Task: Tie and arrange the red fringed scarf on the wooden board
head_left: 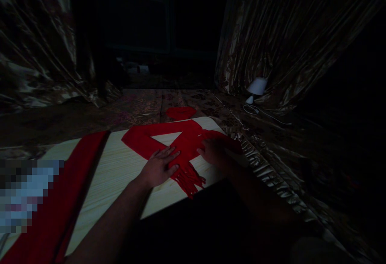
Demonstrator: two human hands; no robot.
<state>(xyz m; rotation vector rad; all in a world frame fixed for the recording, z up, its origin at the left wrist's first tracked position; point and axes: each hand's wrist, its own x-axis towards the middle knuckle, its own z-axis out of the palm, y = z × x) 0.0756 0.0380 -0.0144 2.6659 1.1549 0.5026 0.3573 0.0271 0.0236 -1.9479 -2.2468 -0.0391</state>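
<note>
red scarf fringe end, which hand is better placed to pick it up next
Left, probably. The left hand lies flat on the red scarf just above its fringe; the right hand rests farther up, on the crossed part.

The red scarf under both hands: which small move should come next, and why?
Probably slide the right hand outward to smooth the red scarf. The left hand already lies flat on the crossing above the fringe, and the folded band beside the right hand looks uneven on the wooden board.
</note>
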